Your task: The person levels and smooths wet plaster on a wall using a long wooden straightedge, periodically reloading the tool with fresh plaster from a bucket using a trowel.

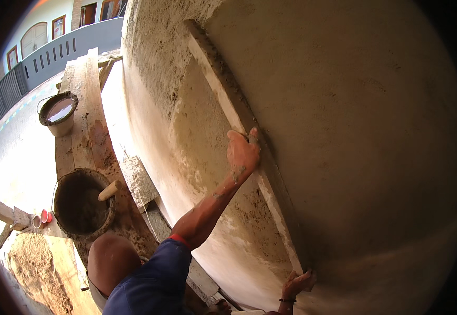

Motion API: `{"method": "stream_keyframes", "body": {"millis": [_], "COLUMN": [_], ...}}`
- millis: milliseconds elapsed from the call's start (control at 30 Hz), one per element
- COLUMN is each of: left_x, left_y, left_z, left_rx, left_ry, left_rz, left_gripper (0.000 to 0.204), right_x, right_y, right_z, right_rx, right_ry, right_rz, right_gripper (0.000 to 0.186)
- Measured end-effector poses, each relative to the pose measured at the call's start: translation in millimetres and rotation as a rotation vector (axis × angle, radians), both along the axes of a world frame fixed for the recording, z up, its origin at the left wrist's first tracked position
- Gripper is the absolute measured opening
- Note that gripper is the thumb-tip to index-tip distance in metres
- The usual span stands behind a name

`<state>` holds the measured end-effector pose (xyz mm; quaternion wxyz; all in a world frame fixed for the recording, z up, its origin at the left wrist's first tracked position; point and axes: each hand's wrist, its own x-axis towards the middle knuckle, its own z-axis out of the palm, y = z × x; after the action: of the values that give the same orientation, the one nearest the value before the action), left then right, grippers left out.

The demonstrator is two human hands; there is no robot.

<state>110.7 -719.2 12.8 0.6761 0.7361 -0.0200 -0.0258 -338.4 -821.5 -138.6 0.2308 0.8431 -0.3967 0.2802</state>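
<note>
A long wooden straightedge [222,97] lies slantwise against a plastered wall [344,136], running from upper left to lower right. Grey mortar clings along its upper part. My left hand [244,151] grips it near the middle, thumb and fingers closed round the wood, with mortar smears on the wrist. At the lower end my right hand [298,283], a dark band at its wrist, is closed on the same straightedge. Wet-looking, smooth plaster covers the wall to the right of the straightedge. On its left the surface is rougher and patchy.
Mud-stained scaffold planks [84,142] run along the left. They carry a bucket of cloudy water [60,123] and a larger mortar-coated bucket [84,215] with a wooden handle [110,190] sticking out. Small red cups [45,216] stand nearby. Sand [37,270] lies below, lower left.
</note>
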Motion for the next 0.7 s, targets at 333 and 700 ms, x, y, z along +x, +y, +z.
{"method": "stream_keyframes", "body": {"millis": [333, 700], "left_x": [91.1, -58.4], "left_y": [29.8, -19.2], "left_z": [100.5, -19.6], "left_rx": [-0.127, -0.082], "left_ry": [-0.044, -0.04], "left_rz": [0.043, -0.045], "left_gripper": [0.055, 0.047], "right_x": [85.0, -66.9], "right_y": [21.7, -19.2], "right_z": [108.7, 44.5], "right_rx": [0.053, -0.044], "right_ry": [-0.068, 0.104], "right_rz": [0.086, 0.069], "right_gripper": [0.053, 0.057]}}
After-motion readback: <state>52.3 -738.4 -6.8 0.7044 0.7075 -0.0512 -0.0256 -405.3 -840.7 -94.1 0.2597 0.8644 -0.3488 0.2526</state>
